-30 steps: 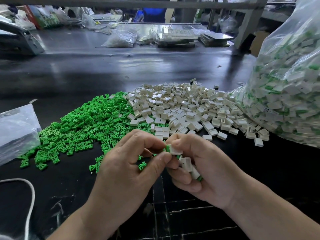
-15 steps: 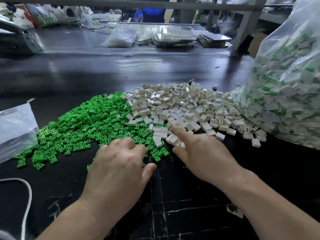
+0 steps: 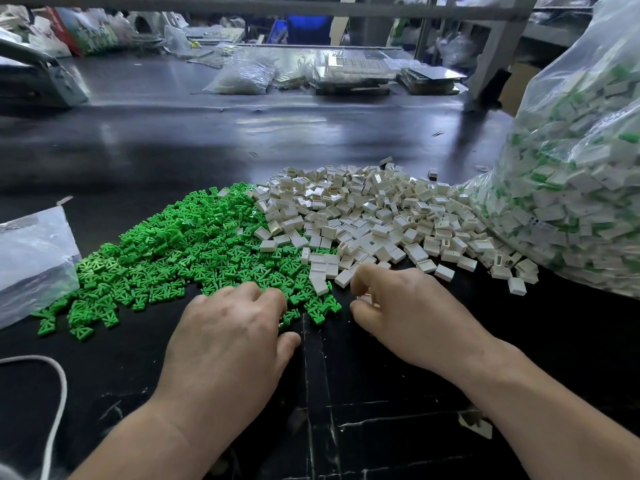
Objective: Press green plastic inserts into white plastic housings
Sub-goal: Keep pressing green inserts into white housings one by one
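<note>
The green inserts lie in a heap on the dark counter, touching a heap of white housings to their right. The left hand is palm down at the near edge of the inserts, its fingertips curled into them; I cannot tell whether its grip has closed on one. The right hand is at the near edge of the housings, its grip curled with a white housing showing between thumb and forefinger. At far right a clear bag bulges with white pieces showing green. A smaller bag lies at far left, with a white cord near it.
</note>
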Available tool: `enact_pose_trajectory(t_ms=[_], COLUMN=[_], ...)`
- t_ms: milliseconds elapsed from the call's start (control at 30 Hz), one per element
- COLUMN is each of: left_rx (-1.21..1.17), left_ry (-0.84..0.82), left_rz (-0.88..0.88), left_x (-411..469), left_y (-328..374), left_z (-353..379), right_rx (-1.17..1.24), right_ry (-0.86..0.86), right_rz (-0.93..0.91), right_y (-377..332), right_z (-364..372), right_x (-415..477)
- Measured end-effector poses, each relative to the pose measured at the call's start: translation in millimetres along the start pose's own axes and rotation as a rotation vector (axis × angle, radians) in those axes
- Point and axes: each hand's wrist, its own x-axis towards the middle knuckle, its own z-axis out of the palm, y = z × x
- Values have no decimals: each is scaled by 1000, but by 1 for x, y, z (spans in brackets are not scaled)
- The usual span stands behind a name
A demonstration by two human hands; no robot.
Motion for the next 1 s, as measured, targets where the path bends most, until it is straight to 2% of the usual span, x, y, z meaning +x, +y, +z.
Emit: enact_pose_trajectory(t_ms=[100,200,267,333,400,533,633,800,1000], left_rx=[18,26,-7,-125,-382,-1025,-1309,-1524,-1606], left_ry=[-18,3,61,114,140,59,57,27,31], left_rz=[11,45,47,29,-56,-222,-228,-233,-259], left_x=[0,0,1,0,0,0,0,0,0], left_y=[-4,-4,-4,-3,-1,2,5,9,11], left_z=[1,2,3,2,-3,-12,-15,-13,-14], right_rx=[333,1046,1389,1627,1769,1835,1805,1777,1717], right_ry=[-74,-225,-324,-415,-476,-530,-526,-518,-487], right_rz=[123,335,395,416,425,396,396,391,313], right_y=[0,-5,-8,-13,-15,-17,-19,-20,-22], right_z=[-6,-13,-16,-17,-17,-18,-18,-17,-16], right_x=[-2,-3,-3,-4,-6,-7,-8,-10,-11])
